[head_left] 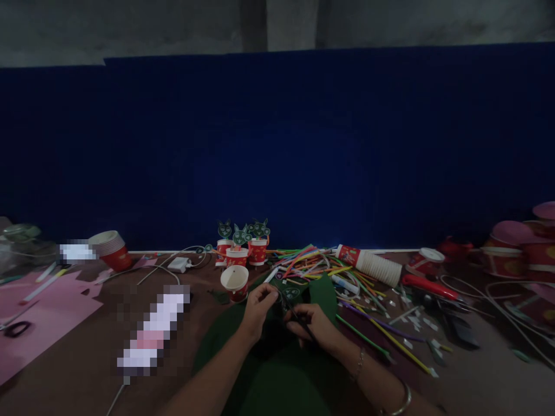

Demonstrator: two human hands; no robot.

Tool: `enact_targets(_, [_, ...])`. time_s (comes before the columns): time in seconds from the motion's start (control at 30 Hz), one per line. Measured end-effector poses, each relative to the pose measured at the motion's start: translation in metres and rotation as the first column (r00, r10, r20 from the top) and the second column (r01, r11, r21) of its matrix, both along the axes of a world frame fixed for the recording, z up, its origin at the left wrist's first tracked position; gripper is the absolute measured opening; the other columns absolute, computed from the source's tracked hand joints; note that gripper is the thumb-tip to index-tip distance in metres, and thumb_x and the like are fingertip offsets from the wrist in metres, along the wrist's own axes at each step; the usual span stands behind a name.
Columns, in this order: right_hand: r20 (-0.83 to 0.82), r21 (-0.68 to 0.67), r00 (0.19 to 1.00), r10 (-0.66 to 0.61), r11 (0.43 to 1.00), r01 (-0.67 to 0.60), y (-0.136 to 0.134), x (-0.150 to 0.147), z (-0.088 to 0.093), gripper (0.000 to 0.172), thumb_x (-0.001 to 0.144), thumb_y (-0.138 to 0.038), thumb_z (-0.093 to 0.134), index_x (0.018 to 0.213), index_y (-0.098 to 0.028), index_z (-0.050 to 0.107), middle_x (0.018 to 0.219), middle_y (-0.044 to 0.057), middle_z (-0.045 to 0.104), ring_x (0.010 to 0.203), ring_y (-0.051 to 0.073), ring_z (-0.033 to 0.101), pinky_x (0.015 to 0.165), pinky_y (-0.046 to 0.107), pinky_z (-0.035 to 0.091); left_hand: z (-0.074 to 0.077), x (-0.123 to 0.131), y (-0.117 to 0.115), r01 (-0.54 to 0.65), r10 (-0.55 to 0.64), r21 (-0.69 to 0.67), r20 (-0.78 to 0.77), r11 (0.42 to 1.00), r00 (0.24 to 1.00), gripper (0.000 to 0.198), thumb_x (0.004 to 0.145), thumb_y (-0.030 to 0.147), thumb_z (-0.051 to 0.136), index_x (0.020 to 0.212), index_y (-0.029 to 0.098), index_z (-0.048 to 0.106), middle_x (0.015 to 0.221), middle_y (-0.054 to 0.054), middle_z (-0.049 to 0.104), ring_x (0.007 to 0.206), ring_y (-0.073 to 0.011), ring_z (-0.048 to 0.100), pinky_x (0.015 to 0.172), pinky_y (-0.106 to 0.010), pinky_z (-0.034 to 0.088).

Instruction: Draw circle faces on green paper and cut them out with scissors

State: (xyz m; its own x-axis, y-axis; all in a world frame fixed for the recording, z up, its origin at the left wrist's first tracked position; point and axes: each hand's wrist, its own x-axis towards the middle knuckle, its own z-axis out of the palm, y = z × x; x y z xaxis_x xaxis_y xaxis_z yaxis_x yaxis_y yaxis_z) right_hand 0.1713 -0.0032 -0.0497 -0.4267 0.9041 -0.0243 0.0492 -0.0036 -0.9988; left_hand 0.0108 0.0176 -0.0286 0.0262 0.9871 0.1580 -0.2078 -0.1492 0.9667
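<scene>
My left hand (261, 300) is closed in a pinch near the middle of the table, on something small and dark that I cannot make out. Close to its right, my right hand (307, 325) has its fingers wrapped round a slim dark tool (300, 319), whose tip points toward the left fingertips. Dark green sheet material (277, 375) lies below both hands. Just beyond the left hand, a paper cup (235, 282) stands with its white inside showing. Behind it are red cups (258, 252) topped with dark animal-face cutouts (241, 235).
Coloured pipe cleaners (312, 263) and white scraps spread to the right, near a lying cup stack (373, 266) and a red-handled tool (429, 286). Pink paper (47, 318), another cup stack (113, 251) and a pixelated device (156, 329) are on the left. A blue panel (277, 150) rises behind.
</scene>
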Motion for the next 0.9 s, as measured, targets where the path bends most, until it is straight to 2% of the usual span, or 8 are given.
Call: enact_targets(0.9, [0.017,0.022,1.000,-0.016,1.000,0.016,0.0001,-0.0011,-0.0024,0.040,0.063,-0.052,0.067,0.074,-0.014,0.060,0.047,-0.006,0.046,0.034,0.007,0.045,0.035,0.018,0.031,0.0015,0.0004,-0.0001,-0.001,0.001,-0.005,-0.046,1.000,0.999,0.019,0.065,0.030,0.067,0.059,0.016,0.056,0.061,0.002,0.052,0.061,-0.0122,0.046,0.061,-0.023,0.038])
